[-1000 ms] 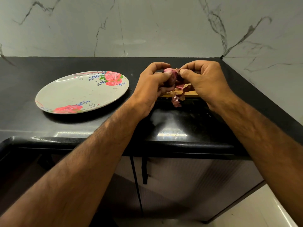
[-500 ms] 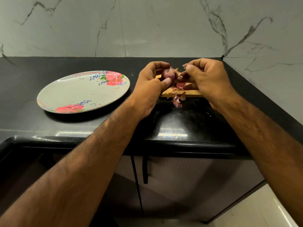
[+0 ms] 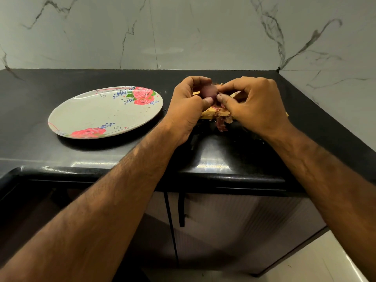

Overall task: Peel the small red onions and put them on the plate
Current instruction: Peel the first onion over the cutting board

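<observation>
A small red onion (image 3: 208, 92) is held between both hands above a wooden board (image 3: 206, 114) on the black counter. My left hand (image 3: 188, 104) grips the onion with fingers curled over it and the thumb under it. My right hand (image 3: 253, 103) pinches the onion's skin at its right side with thumb and forefinger. Loose red and tan peels (image 3: 221, 122) lie on the board's front edge and hang over it. The white plate with pink roses (image 3: 97, 115) sits to the left with nothing on it. Most of the board is hidden by my hands.
The black counter (image 3: 213, 157) ends at a rounded front edge, with cabinet doors below. Marble walls close the back and the right side, meeting in a corner behind my right hand. A dark recess opens at the lower left.
My hands have drawn closer together around the onion, and my right thumb now pinches at its lower right side. The plate and the board have not moved.
</observation>
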